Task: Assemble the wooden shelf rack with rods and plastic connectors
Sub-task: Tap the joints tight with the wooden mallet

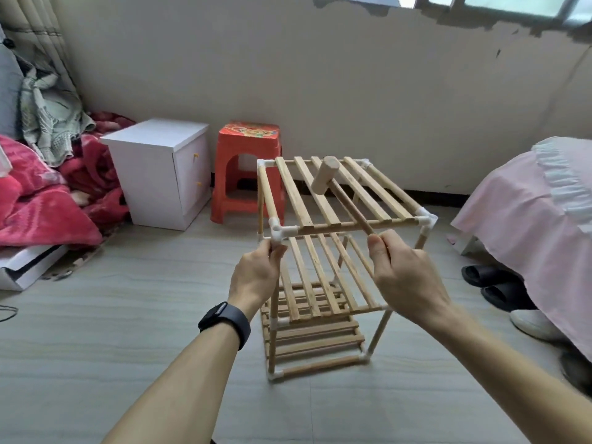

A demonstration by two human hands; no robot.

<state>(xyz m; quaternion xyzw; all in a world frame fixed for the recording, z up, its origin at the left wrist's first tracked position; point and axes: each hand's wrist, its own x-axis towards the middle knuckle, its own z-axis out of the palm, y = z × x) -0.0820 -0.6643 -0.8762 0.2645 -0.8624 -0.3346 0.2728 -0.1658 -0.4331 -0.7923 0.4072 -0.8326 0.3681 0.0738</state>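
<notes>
A wooden shelf rack [323,270] with three slatted tiers stands upright on the floor in the middle of the view. White plastic connectors join its rods at the corners. My left hand [256,277] pinches the near-left top connector [278,233] from below. My right hand [407,280] grips the handle of a wooden mallet [328,178]. The mallet's head hovers over the slats of the top tier [320,203], toward the back.
A white bedside cabinet [160,171] and an orange plastic stool [248,168] stand behind the rack on the left. A pink-covered bed [538,213] with shoes [499,286] under its edge is on the right. Red bedding [41,203] lies at the left.
</notes>
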